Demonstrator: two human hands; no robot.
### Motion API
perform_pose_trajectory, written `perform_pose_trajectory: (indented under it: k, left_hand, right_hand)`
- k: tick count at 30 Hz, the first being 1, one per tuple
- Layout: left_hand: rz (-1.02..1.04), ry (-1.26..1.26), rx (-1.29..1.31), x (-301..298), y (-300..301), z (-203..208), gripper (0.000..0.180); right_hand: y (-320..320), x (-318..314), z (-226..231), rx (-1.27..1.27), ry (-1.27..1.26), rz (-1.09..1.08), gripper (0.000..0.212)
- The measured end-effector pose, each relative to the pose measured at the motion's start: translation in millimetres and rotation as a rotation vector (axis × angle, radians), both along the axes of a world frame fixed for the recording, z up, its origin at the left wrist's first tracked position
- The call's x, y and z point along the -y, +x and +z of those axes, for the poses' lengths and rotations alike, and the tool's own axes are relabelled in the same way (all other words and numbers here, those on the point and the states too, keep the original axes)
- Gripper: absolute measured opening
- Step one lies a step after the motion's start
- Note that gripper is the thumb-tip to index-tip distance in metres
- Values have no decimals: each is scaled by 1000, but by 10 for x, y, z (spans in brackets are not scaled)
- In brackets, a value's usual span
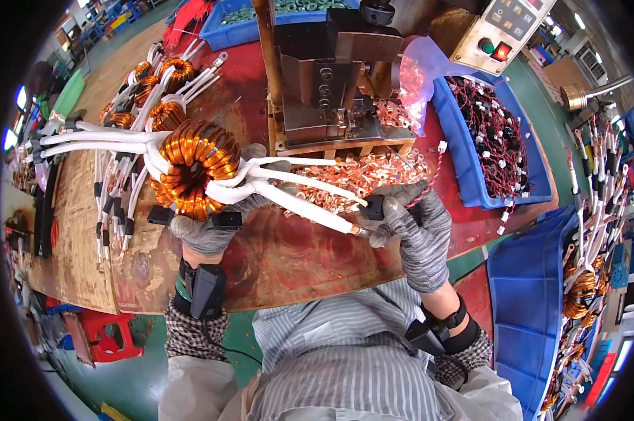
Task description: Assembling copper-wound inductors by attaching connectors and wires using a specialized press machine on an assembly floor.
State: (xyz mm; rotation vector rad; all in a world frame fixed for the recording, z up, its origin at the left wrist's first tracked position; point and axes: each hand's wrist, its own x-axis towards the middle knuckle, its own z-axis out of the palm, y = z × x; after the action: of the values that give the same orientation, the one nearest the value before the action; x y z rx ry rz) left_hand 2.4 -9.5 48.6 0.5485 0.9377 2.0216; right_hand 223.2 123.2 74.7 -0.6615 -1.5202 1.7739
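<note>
Head view. Control box, upper right: printed marks by its green and red buttons, too small for you to read reliably.

Your left hand, grey-gloved, reaches up from the lower edge and cups the copper-wound coil from below; thumb at its near side, other fingers curled beneath, mostly hidden. Coil sits left of centre, above the red-topped workbench, its white leads splayed to both sides.

Your right hand, wrist bent inward, fingers folded; thumb and forefinger pinch the bare copper end of the thick white lead. Just beyond: heaped copper terminals before the dark press. Blue bin of red-and-black wires farther right.
</note>
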Motion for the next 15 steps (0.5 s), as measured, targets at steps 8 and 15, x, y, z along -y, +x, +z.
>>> perform_pose_trajectory:
  k: [8, 15]
  left_hand:
    - [59, -235, -98, -69, 118, 211, 124]
    - [-101, 58, -58, -30, -49, -130, 127]
  right_hand:
    - [5, -3, -42, -41, -86, 56, 10]
    - [-1, 0, 17, -76, -51, 35, 9]
